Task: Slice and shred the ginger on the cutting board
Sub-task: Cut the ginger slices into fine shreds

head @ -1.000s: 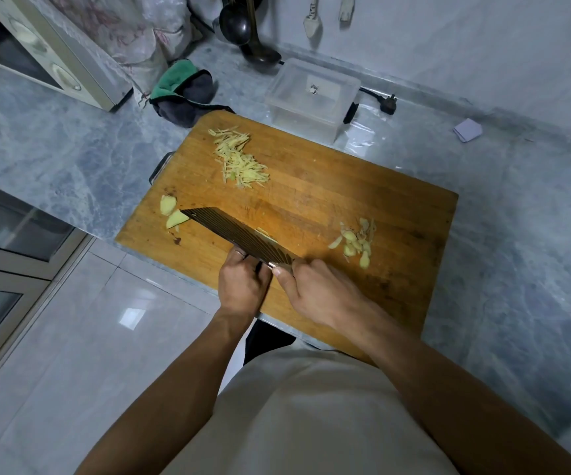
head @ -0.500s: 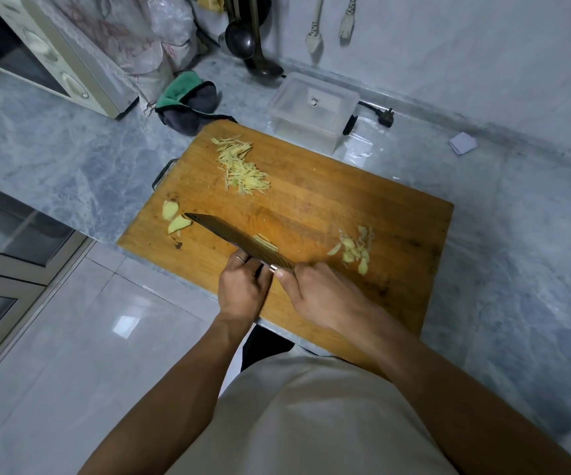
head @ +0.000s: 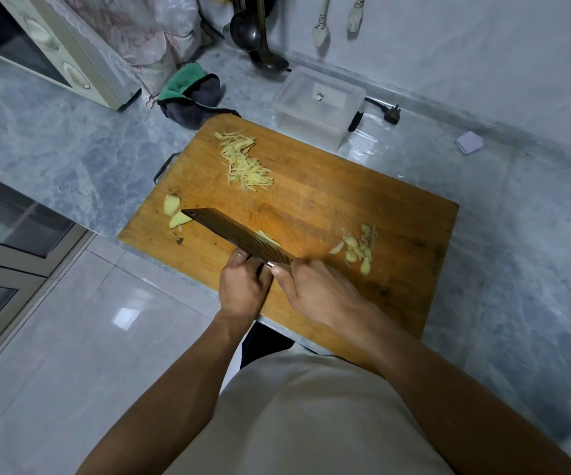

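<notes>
Head view: on the board (head: 328,200), the left hand (head: 243,289) grips the knife (head: 236,238) handle, the right hand (head: 315,289) pinches the blade, shreds (head: 243,164) lie at 11 o'clock and slices (head: 357,250) at 3 o'clock.

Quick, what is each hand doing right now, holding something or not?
Left hand: fingers curled at the rear of the cleaver; what it holds is hidden.
Right hand: grips the cleaver's handle, thumb by the blade's rear corner.
</notes>
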`<state>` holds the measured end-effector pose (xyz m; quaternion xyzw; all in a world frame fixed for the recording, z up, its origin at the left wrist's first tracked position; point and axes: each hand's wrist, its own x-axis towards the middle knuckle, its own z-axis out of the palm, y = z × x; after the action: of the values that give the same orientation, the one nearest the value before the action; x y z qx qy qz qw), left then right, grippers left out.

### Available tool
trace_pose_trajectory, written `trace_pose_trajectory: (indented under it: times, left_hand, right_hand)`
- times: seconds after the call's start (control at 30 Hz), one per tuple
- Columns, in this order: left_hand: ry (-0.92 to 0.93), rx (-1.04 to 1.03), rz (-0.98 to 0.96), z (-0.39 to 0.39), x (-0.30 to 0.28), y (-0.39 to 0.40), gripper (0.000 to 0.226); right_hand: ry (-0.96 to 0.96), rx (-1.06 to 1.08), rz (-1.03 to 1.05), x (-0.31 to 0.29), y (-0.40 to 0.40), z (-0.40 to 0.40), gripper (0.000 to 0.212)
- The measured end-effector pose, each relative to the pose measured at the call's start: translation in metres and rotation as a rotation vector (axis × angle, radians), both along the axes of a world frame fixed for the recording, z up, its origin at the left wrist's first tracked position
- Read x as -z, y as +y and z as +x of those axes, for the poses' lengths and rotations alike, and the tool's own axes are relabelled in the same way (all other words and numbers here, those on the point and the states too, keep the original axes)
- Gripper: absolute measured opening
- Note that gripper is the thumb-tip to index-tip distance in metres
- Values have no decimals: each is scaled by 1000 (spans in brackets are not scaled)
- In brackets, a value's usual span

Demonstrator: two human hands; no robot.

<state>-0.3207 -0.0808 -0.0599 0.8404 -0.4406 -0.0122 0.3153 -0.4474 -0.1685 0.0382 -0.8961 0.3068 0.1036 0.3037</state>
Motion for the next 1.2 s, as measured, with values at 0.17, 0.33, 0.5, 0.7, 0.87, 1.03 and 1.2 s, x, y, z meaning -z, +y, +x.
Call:
trace_pose_trajectory:
  times: [0.17, 0.33, 0.5, 0.7, 0.87, 1.03, 1.2]
  left_hand:
    - [25, -18, 7, -1, -3, -1, 21]
    - [17, -11, -15, -2, -3, -1, 34]
    - [9, -1, -11, -2, -2, -1, 34]
    - [-21, 18, -6, -1, -1, 0, 33]
    - [-32, 7, 19, 0, -1, 0, 33]
    - [-10, -5, 10, -1, -1, -1, 36]
    - [16, -13, 0, 0, 2, -1, 36]
  right_hand:
    - [-7, -3, -9, -2, -1, -4, 53]
    - [0, -2, 7, -4, -1, -5, 48]
    - [9, -12, 22, -7, -1, -4, 50]
    - [21, -26, 35, -6, -4, 0, 56]
    - [-13, -27, 15, -5, -4, -4, 56]
    - [7, -21, 24, -7, -1, -5, 58]
    - [22, -23, 14, -6, 0, -2, 60]
